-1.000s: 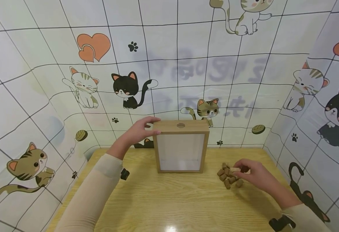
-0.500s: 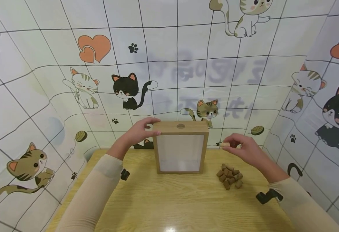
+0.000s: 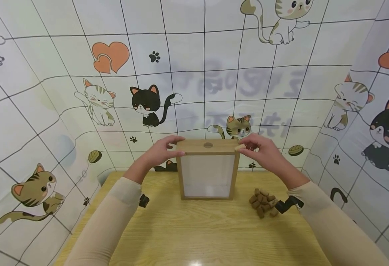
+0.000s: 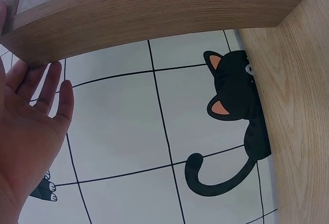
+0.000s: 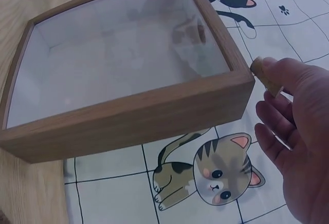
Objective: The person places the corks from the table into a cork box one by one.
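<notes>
Wood-grain tbl w/ box & corks, cat-print walls on 3 sides

Enclosed nook, cat-print walls, wood-grain table

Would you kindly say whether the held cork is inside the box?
Out: the right hand pinches the cork near a top corner of the box.

Our left arm is extended forward, our left hand at eleven o'clock, thumb apart from the fingers. Our right arm reaches out, our right hand at one o'clock, pinching with thumb and forefinger.
</notes>
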Motion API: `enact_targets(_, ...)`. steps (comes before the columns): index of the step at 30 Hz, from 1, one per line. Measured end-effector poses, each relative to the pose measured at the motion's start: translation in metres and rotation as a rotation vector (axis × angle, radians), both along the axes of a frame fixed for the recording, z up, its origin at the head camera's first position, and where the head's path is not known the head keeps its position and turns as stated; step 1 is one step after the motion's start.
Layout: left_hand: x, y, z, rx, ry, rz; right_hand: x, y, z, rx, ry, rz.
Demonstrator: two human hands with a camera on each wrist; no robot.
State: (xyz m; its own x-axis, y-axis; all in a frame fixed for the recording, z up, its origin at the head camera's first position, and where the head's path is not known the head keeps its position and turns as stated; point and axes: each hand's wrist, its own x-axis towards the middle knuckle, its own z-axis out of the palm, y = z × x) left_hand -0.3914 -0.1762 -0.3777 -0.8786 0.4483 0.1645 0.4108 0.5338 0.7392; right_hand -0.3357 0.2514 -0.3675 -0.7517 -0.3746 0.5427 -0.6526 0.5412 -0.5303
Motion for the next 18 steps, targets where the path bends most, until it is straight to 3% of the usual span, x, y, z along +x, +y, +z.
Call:
enact_targets(11,0.001,-0.001,0.0,0.001,0.001,0.002,-0.011,-0.026,0.022,-0.015,-0.095,-0.032)
enact_targets(18,0.002,0.001,0.0,0.019,0.008,-0.018,-0.019,-0.039,0.027,-0.028,-0.12,-0.027)
